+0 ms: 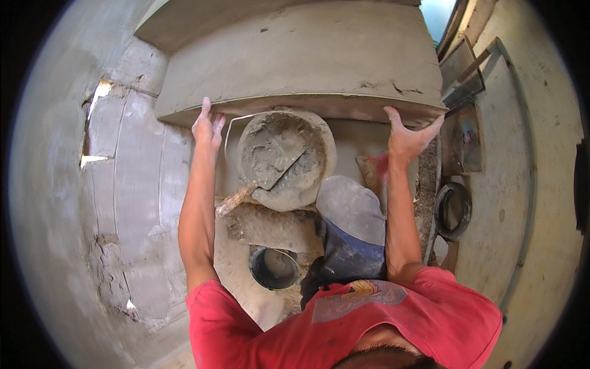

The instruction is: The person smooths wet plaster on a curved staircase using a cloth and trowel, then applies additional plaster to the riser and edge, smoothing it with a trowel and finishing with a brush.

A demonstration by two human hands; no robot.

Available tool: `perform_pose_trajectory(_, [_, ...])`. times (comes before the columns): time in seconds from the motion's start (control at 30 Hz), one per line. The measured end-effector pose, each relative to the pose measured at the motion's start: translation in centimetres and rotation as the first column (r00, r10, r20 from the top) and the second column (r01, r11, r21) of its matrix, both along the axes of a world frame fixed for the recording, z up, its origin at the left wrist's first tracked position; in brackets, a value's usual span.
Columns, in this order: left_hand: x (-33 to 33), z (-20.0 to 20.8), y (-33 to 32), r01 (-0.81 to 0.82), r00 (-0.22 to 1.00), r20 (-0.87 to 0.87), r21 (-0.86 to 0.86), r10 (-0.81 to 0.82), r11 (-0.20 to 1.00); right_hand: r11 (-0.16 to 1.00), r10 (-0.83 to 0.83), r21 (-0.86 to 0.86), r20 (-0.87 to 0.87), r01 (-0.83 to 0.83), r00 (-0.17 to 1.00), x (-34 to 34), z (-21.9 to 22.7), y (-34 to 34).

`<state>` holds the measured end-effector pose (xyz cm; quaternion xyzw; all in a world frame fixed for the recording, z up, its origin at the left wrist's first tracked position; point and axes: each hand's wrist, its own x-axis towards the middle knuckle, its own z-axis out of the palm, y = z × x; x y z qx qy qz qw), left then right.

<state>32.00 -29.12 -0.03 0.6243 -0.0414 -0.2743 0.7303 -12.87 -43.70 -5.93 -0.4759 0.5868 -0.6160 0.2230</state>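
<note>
Along the front edge of a grey plastered ledge [307, 52] runs a long straight board [344, 104], coated in the same grey. My left hand [209, 128] is at the board's left part, thumb up, fingers partly curled at its lower edge. Near the right end my right hand [410, 134] grips it, thumb raised and fingers bent under the edge. Between my arms stands a round tub [330, 150] of wet grey mortar. A trowel [283, 169] with a mortar-crusted handle lies on the mortar, its handle over the near left rim.
A dark bucket [257, 270] with greyish contents stands below the tub, beside a rough plank [270, 226]. My bent knee [351, 206] is right of the tub. A black ring-shaped container [453, 211] sits by the right wall. A cracked panelled wall [141, 172] rises at left.
</note>
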Motion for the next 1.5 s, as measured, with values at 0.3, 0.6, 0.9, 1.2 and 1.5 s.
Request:
perform_pose_trajectory(0.3, [0.6,-0.2,0.2,0.093,0.996,-0.003,0.079,-0.093,0.993,0.997,0.005,0.078,-0.012,-0.004,1.0,-0.5,0.5,0.4])
perform_pose_trajectory(0.6, [2.2,1.1,7.7,0.254,0.967,-0.041,0.067,-0.252,0.965,0.999,0.009,0.043,-0.079,-0.005,0.997,-0.5,0.3,0.5])
perform_pose_trajectory(0.9, [-17.8,-12.8,20.1,-0.242,0.969,-0.016,0.162,0.248,0.957,0.997,0.018,0.071,-0.054,-0.014,0.998,-0.5,0.2,0.5])
perform_pose_trajectory(1.2, [-29.3,-16.2,18.2,-0.027,0.997,0.077,0.169,0.014,0.985,0.999,-0.03,0.012,-0.208,0.033,0.978,-0.8,-1.5,0.0])
perform_pose_trajectory(1.5, [-30.5,-14.9,18.4,-0.054,0.967,0.254,0.199,0.002,0.979,0.975,0.17,0.186,-0.291,-0.118,0.941,-3.0,0.5,4.9])
